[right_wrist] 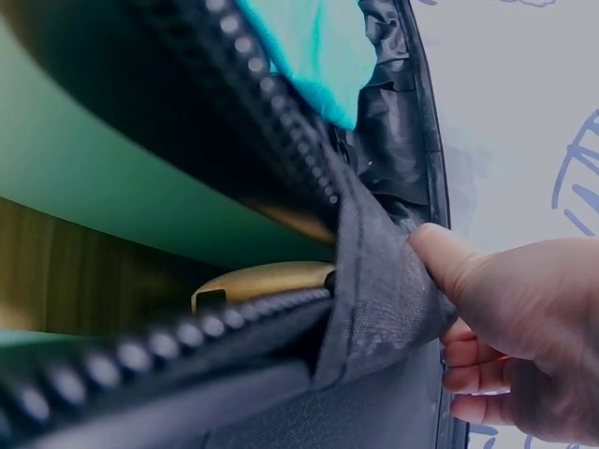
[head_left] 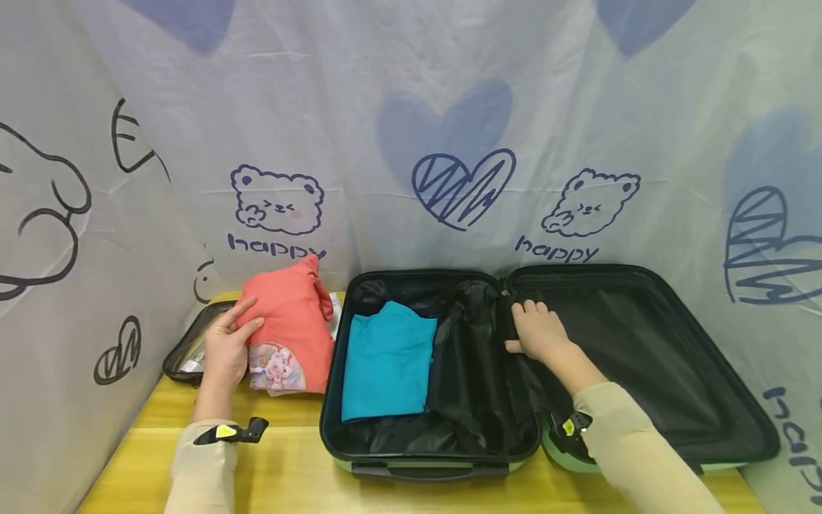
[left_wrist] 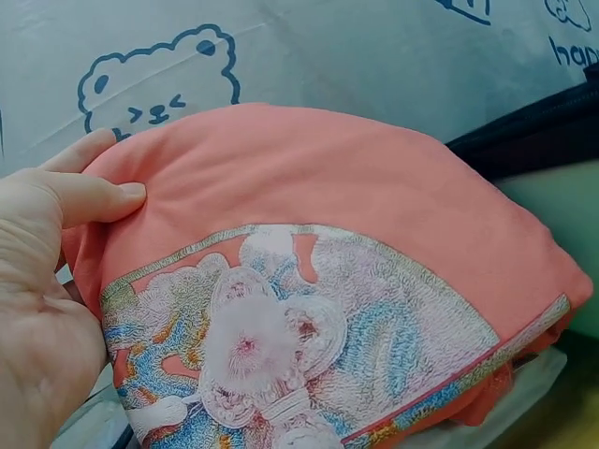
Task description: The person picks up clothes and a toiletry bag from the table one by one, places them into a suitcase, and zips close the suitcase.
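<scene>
A mint-green suitcase lies open on the yellow table, both halves lined in black. In its left half lies a folded teal garment. To the left of the case my left hand grips a folded coral garment with an embroidered patch, the thumb on top of it. My right hand sits at the hinge between the halves. It pinches the black lining flap between the thumb and curled fingers, next to the zip.
A clear pouch with a black edge lies under and behind the coral garment, at the table's left end. A white sheet printed with bears and hearts walls in the table at the back and on both sides. The case takes up most of the table's right.
</scene>
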The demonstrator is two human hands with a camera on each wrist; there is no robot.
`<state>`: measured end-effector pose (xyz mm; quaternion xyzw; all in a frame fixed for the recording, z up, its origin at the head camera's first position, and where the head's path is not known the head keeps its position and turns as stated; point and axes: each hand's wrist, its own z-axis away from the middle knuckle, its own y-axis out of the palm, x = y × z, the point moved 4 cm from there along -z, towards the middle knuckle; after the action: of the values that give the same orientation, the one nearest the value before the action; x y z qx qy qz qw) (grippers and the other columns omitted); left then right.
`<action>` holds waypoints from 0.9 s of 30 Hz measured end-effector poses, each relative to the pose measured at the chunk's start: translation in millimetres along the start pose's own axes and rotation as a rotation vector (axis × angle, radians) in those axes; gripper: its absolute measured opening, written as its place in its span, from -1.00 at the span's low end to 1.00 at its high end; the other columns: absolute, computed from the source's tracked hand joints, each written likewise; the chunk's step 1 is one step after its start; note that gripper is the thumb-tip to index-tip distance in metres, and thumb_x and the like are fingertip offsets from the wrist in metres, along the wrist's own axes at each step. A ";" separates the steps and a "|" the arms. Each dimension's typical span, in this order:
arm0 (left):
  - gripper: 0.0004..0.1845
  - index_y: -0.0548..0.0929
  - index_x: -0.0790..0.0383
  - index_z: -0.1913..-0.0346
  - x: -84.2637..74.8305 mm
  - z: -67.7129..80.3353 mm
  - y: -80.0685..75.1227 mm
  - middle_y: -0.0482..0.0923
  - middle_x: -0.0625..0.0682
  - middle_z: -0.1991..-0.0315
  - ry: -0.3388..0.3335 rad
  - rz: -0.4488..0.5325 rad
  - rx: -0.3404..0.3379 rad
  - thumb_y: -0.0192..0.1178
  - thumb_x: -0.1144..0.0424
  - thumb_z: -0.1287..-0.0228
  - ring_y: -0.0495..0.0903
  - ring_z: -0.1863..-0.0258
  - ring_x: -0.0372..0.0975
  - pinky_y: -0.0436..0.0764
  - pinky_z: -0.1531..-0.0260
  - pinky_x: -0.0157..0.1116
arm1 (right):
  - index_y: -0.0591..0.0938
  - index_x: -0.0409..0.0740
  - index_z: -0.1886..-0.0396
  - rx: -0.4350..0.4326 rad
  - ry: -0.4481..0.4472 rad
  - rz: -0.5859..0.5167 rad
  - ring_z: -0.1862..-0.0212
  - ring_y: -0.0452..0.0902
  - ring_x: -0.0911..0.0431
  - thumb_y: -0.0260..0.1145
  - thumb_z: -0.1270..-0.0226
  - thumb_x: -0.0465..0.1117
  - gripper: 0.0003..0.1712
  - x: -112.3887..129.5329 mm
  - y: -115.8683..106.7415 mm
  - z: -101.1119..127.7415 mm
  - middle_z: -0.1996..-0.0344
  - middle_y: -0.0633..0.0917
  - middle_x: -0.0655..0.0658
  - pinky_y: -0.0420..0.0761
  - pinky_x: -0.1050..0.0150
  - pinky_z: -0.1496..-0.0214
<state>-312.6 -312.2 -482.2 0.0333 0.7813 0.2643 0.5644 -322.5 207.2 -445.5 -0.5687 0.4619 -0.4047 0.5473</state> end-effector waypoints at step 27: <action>-0.50 0.60 0.26 -0.21 -79.3 17.0 53.5 0.43 0.03 -0.29 0.054 -0.264 0.116 0.34 0.44 -0.16 0.61 0.00 -0.41 0.64 0.17 -0.53 | 0.36 -0.44 -0.24 0.018 0.006 -0.017 -0.07 0.39 -0.31 0.45 -0.15 0.05 -0.14 -0.8 4.1 1.5 -0.03 0.48 -0.43 0.48 -0.21 -0.04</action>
<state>-281.9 -287.6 -393.3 -0.0443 0.8078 0.1429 0.5702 -321.6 208.4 -449.6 -0.5664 0.4550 -0.4154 0.5474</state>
